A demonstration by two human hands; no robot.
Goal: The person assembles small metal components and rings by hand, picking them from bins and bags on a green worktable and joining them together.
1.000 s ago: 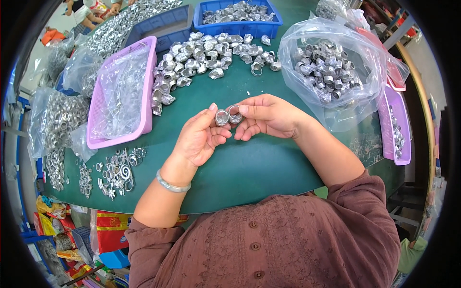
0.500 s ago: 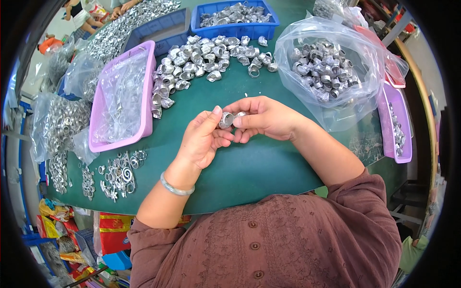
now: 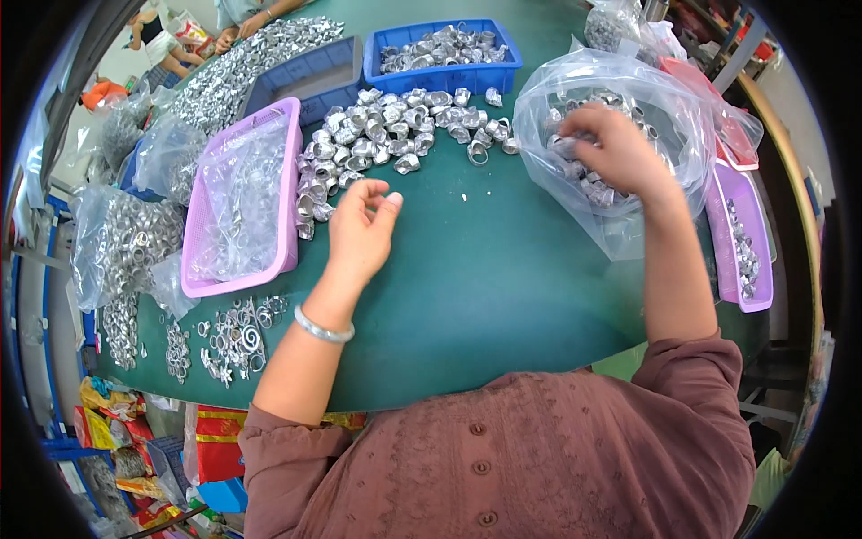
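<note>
My right hand (image 3: 620, 154) reaches over a clear plastic bag (image 3: 603, 235) heaped with chunky silver-coloured metal rings (image 3: 600, 190). Its thumb and forefinger are apart and point down; a blurred ring (image 3: 563, 146) shows just below the fingertips, seemingly loose from them. My left hand (image 3: 361, 226) hovers above the green table, fingers loosely bent and nothing visible in them. It is nearest to a spread pile of rings (image 3: 377, 135), many of which look wrapped in clear film. A pale bangle circles my left wrist.
A pink basket (image 3: 289, 193) with plastic bags stands left of the pile. Behind are a blue tray (image 3: 514, 67) of rings and a grey-blue tray (image 3: 305, 85). Loose ornaments (image 3: 235, 341) lie front left; a purple basket (image 3: 763, 260) stands at right. Another person's hands (image 3: 247, 29) are far left.
My hands, together around a ring before, have parted. The right one has swung right and away over the plastic bag; the left has drawn slightly left, without the ring.
</note>
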